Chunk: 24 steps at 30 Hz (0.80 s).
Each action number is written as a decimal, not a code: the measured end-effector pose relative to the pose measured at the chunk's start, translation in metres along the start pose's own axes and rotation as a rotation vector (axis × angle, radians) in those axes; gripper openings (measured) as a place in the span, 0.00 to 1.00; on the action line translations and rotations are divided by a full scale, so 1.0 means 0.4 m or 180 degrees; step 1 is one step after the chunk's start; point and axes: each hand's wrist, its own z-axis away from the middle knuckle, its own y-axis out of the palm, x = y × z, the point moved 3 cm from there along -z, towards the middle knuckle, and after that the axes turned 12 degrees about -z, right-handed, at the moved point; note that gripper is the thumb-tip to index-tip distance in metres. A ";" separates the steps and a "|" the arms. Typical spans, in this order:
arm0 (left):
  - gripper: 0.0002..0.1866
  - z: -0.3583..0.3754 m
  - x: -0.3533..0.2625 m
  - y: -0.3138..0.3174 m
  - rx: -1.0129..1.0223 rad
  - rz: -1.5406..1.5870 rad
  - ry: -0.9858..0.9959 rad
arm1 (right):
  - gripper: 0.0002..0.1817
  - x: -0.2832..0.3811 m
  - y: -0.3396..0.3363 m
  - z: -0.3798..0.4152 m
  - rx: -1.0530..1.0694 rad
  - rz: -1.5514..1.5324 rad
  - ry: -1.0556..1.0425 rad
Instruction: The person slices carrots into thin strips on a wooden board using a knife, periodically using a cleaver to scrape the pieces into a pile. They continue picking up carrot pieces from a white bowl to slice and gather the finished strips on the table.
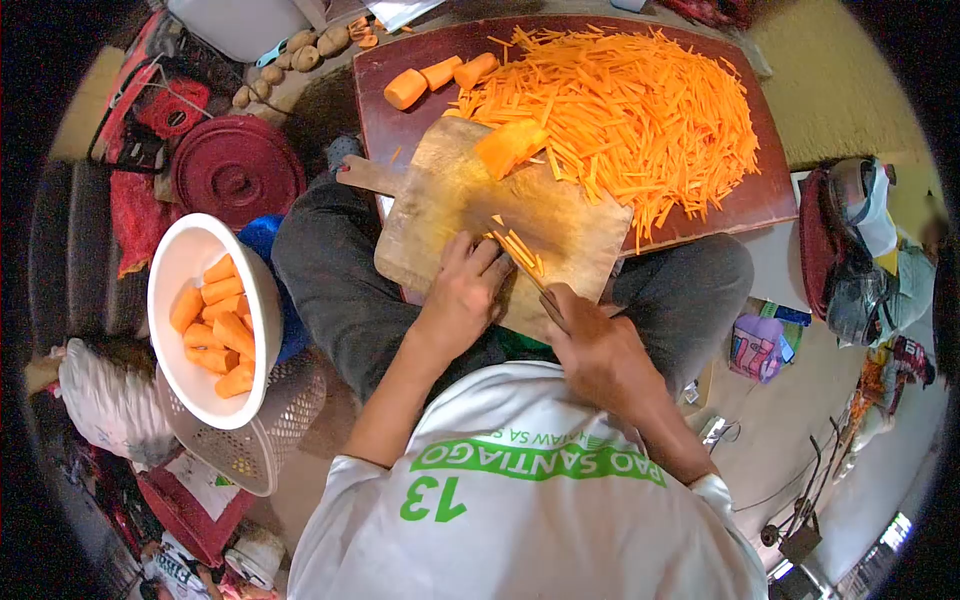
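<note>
My right hand (585, 335) is wrapped round the handle of a knife (550, 303), its blade down at the wooden cutting board (410, 230). Close to the blade, my left hand (467, 275) has its fingers bent and pressed together at the board; what they hold is mostly hidden under them. Cut carrot strips (524, 252) lie along the blade. Flat carrot slices (510, 147) rest at the board's upper edge. Beyond it, a large heap of carrot strips (630, 110) covers much of the dark red table (385, 130).
Carrot pieces (405, 89) lie at the table's upper left. A white basin (165, 300) of peeled carrots (225, 330) stands at the left over a perforated basket (240, 460). Potatoes (333, 41) and a dark red lid (237, 172) are at the upper left.
</note>
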 end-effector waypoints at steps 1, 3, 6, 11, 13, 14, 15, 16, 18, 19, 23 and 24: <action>0.28 -0.003 0.000 -0.002 0.0056 -0.0002 -0.0012 | 0.22 -0.003 0.006 -0.013 -0.0090 -0.0259 0.0249; 0.27 0.000 -0.003 -0.006 0.0180 -0.0009 -0.0048 | 0.21 -0.006 0.012 -0.060 -0.0210 -0.0156 0.0076; 0.26 0.004 -0.002 -0.015 0.0280 -0.0061 -0.0082 | 0.22 0.012 -0.003 -0.069 -0.0180 -0.0093 0.0122; 0.23 0.014 0.002 -0.003 0.0011 0.0020 -0.0125 | 0.22 0.014 0.000 -0.001 -0.0021 -0.0132 0.0390; 0.23 0.007 0.001 -0.004 -0.0015 0.0018 -0.0092 | 0.22 0.016 0.011 -0.005 -0.0074 -0.0295 0.0428; 0.23 0.005 0.003 -0.006 0.0012 0.0007 -0.0080 | 0.22 0.018 0.017 -0.018 -0.0087 -0.0271 0.0357; 0.22 0.004 0.004 -0.008 0.0039 -0.0008 -0.0068 | 0.22 0.018 0.021 -0.042 -0.0100 -0.0249 0.0285; 0.23 0.002 0.002 -0.010 0.0064 -0.0070 -0.0075 | 0.22 0.015 0.021 -0.060 -0.0104 -0.0226 0.0206; 0.23 0.006 0.001 -0.013 0.0132 -0.0196 -0.0106 | 0.22 0.005 0.023 -0.075 -0.0125 -0.0222 0.0219; 0.23 0.008 0.002 -0.014 0.0104 -0.0216 -0.0109 | 0.23 0.005 0.024 -0.080 -0.0130 -0.0215 0.0223; 0.25 0.011 -0.002 -0.016 -0.0033 -0.0190 -0.0136 | 0.23 0.034 -0.009 -0.005 0.0036 -0.0243 0.0494; 0.25 0.010 -0.002 -0.018 -0.0068 -0.0168 -0.0118 | 0.23 0.027 0.003 0.008 -0.0047 -0.0205 0.0391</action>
